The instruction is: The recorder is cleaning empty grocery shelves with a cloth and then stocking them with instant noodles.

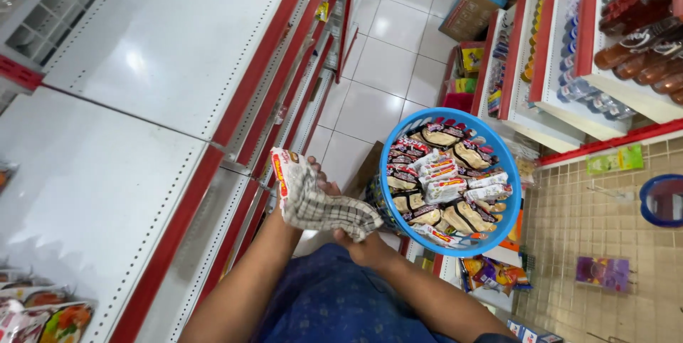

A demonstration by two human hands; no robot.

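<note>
Wiping a snack packet [284, 172] with a checked cloth [324, 208]; the left hand [288, 204] closes round both, beside the red front edge of the white shelf [107, 172]; the right hand [356, 240] pinches the cloth's lower end, against the near rim of the blue basket [498, 151] full of packets; judging by this, cleaning is midway, and shelving needs a freed grip.

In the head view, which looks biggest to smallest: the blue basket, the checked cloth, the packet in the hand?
1. Blue basket
2. Checked cloth
3. Packet, partly covered by the cloth, so its full size is unsure.
</note>
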